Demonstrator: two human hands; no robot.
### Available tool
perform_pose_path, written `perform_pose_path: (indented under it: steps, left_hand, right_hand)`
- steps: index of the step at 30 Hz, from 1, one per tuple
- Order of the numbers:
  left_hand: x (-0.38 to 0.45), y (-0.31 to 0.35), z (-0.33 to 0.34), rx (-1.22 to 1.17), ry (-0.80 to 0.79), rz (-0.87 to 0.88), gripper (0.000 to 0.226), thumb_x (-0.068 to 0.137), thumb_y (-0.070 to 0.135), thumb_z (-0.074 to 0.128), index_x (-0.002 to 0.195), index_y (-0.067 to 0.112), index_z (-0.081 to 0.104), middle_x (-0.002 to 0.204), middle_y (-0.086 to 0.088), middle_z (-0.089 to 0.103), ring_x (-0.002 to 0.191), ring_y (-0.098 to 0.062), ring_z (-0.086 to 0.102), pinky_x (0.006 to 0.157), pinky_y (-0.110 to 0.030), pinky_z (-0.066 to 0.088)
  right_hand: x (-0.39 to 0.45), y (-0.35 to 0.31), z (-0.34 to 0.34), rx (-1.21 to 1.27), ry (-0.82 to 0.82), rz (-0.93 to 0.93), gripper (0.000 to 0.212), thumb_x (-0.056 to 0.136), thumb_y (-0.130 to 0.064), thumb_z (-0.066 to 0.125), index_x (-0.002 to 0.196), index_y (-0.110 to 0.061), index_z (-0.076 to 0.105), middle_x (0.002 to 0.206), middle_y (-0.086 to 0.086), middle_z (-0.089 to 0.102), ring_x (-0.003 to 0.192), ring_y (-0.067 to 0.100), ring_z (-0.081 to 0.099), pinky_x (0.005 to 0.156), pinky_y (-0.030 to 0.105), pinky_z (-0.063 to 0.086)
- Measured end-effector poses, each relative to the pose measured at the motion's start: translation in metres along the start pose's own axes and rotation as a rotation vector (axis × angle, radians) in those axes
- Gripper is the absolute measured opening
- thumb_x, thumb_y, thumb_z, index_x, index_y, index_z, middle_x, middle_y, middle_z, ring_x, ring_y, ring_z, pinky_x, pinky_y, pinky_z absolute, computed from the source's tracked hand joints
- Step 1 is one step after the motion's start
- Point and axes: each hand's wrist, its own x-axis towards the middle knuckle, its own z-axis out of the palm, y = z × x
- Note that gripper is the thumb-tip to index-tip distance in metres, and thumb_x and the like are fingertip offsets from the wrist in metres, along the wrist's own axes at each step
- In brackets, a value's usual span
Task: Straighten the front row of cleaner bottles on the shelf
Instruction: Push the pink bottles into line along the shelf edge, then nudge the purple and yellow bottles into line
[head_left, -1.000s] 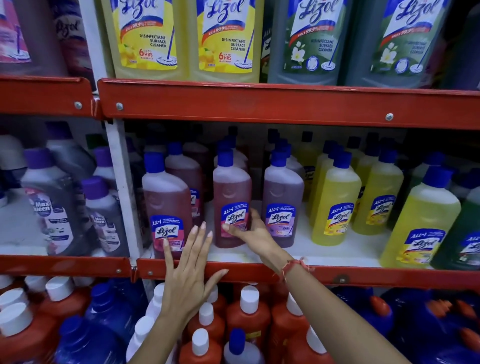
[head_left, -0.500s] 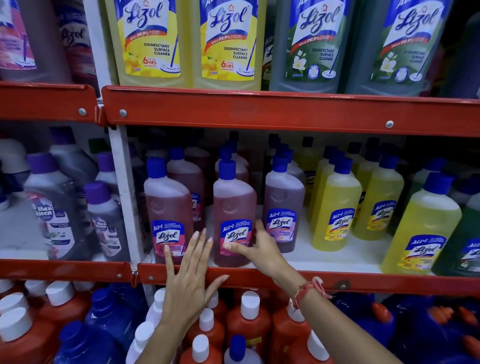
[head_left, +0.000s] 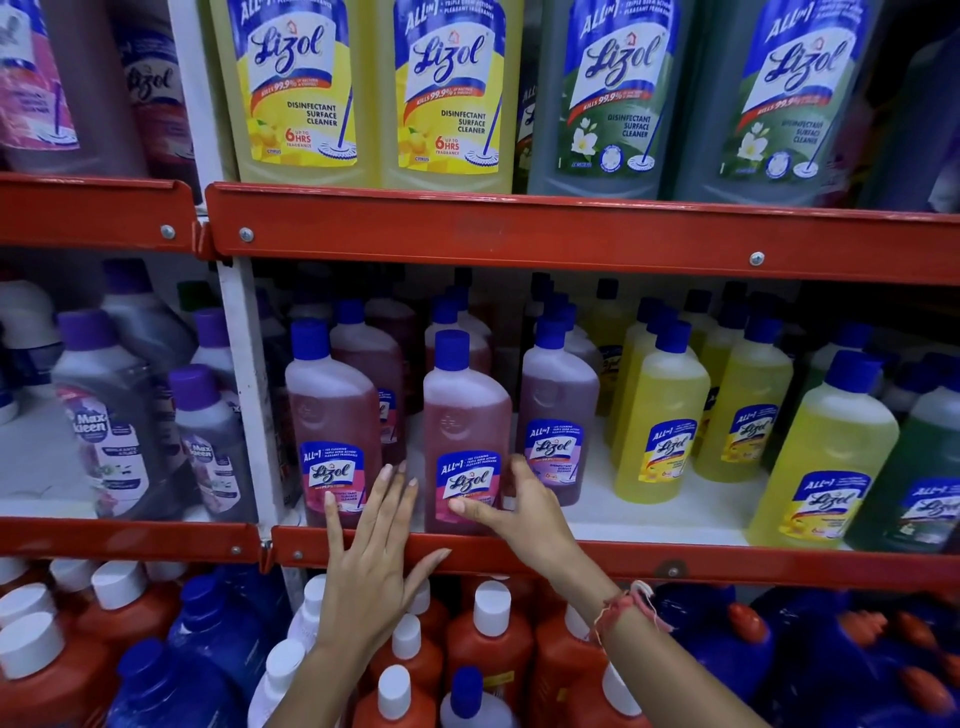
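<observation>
On the middle shelf stand pink Lizol bottles with blue caps. The middle pink bottle (head_left: 464, 426) stands at the shelf's front lip, and my right hand (head_left: 519, 512) grips its lower part, thumb on the label and fingers round the right side. The left pink bottle (head_left: 332, 426) stands beside it at the front; my left hand (head_left: 371, 551) is spread flat, fingertips at its label's lower right corner, palm over the red shelf lip (head_left: 727, 564). A purple bottle (head_left: 558, 410) stands further back on the right. Yellow bottles (head_left: 660, 415) continue the row to the right.
A white upright post (head_left: 244, 395) divides the shelf from Max Kleen bottles (head_left: 111, 415) on the left. Large Lizol bottles (head_left: 447, 88) fill the shelf above. Orange and blue bottles with white caps (head_left: 488, 639) crowd the shelf below. A green bottle (head_left: 919, 467) stands at the far right.
My right hand has drawn the middle pink bottle forward to the shelf's front lip. My left hand stayed flat near the left bottle. The view has come closer.
</observation>
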Motion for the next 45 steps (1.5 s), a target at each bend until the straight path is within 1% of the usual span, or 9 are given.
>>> perform_pose_path:
  steps: [3, 7, 9, 13, 18, 28, 34, 40, 45]
  left_hand:
    - [0.0, 0.0, 0.0, -0.004, -0.025, -0.01, 0.079, 0.093, 0.067, 0.03, 0.149, 0.011, 0.038, 0.158, -0.008, 0.038, 0.152, -0.016, 0.014, 0.123, -0.057, 0.002]
    - [-0.001, 0.0, 0.001, -0.026, -0.05, -0.024, 0.08, 0.093, 0.068, 0.028, 0.149, 0.011, 0.037, 0.158, -0.008, 0.038, 0.152, -0.017, 0.015, 0.124, -0.055, -0.002]
    - [0.0, 0.0, 0.0, -0.034, -0.054, -0.027, 0.08, 0.093, 0.068, 0.027, 0.149, 0.011, 0.036, 0.158, -0.008, 0.038, 0.152, -0.017, 0.015, 0.124, -0.055, -0.003]
    - [0.0, 0.0, -0.001, -0.037, -0.059, -0.023, 0.08, 0.093, 0.068, 0.027, 0.149, 0.011, 0.036, 0.158, -0.009, 0.038, 0.151, -0.018, 0.017, 0.124, -0.055, -0.003]
    - [0.0, 0.0, 0.0, -0.047, -0.044, -0.031, 0.081, 0.093, 0.068, 0.026, 0.149, 0.012, 0.035, 0.158, -0.008, 0.037, 0.154, -0.014, 0.008, 0.124, -0.054, -0.003]
    - [0.0, 0.001, 0.0, -0.048, -0.013, -0.022, 0.08, 0.092, 0.067, 0.029, 0.149, 0.011, 0.037, 0.156, -0.009, 0.039, 0.153, -0.014, 0.01, 0.124, -0.055, -0.002]
    - [0.0, 0.003, -0.003, -0.05, -0.025, -0.028, 0.08, 0.093, 0.066, 0.027, 0.149, 0.01, 0.036, 0.157, -0.01, 0.037, 0.154, -0.013, 0.006, 0.124, -0.056, -0.002]
    - [-0.002, 0.004, -0.005, -0.05, -0.057, -0.041, 0.08, 0.093, 0.066, 0.026, 0.149, 0.01, 0.036, 0.157, -0.01, 0.038, 0.154, -0.013, 0.007, 0.124, -0.056, -0.001]
    - [-0.001, 0.004, -0.007, -0.048, -0.06, -0.042, 0.08, 0.093, 0.066, 0.028, 0.147, 0.009, 0.038, 0.156, -0.01, 0.039, 0.154, -0.012, 0.005, 0.124, -0.055, -0.002]
  right_hand:
    - [-0.003, 0.003, -0.018, 0.051, 0.096, -0.065, 0.07, 0.066, -0.031, 0.085, 0.126, -0.016, 0.053, 0.118, 0.0, 0.066, 0.105, 0.014, 0.063, 0.086, 0.024, 0.054]
    - [-0.006, 0.014, -0.041, -0.01, 0.488, -0.202, 0.069, 0.067, -0.034, 0.084, 0.126, -0.022, 0.051, 0.118, 0.0, 0.058, 0.109, 0.016, 0.058, 0.085, 0.032, 0.053]
    - [0.002, 0.022, -0.049, -0.102, 0.565, -0.175, 0.081, 0.066, -0.029, 0.085, 0.134, -0.018, 0.042, 0.126, 0.004, 0.051, 0.118, 0.018, 0.049, 0.093, 0.034, 0.049]
    - [0.033, 0.036, -0.057, 0.098, 0.35, -0.054, 0.096, 0.062, -0.015, 0.088, 0.139, -0.018, 0.032, 0.136, 0.01, 0.054, 0.115, 0.021, 0.059, 0.094, 0.036, 0.053]
    - [0.047, 0.037, -0.064, 0.319, 0.143, 0.088, 0.066, 0.062, -0.012, 0.087, 0.119, -0.015, 0.054, 0.113, 0.015, 0.07, 0.089, 0.02, 0.069, 0.067, 0.025, 0.058]
    - [0.018, 0.034, -0.074, 0.29, 0.047, 0.081, 0.056, 0.062, -0.015, 0.087, 0.108, -0.023, 0.055, 0.092, -0.006, 0.071, 0.081, 0.007, 0.069, 0.059, 0.016, 0.055]
    - [0.002, 0.036, -0.077, 0.293, 0.006, 0.035, 0.075, 0.049, -0.028, 0.088, 0.117, -0.014, 0.057, 0.101, 0.004, 0.076, 0.084, 0.01, 0.074, 0.069, 0.023, 0.058]
    - [-0.003, 0.037, -0.079, 0.283, -0.008, 0.028, 0.056, 0.058, -0.018, 0.086, 0.106, -0.023, 0.057, 0.09, -0.007, 0.075, 0.076, 0.002, 0.073, 0.064, 0.017, 0.056]
    - [-0.004, 0.034, -0.079, 0.269, -0.022, 0.036, 0.066, 0.06, -0.021, 0.086, 0.117, -0.018, 0.053, 0.097, -0.005, 0.072, 0.081, 0.003, 0.072, 0.067, 0.017, 0.056]
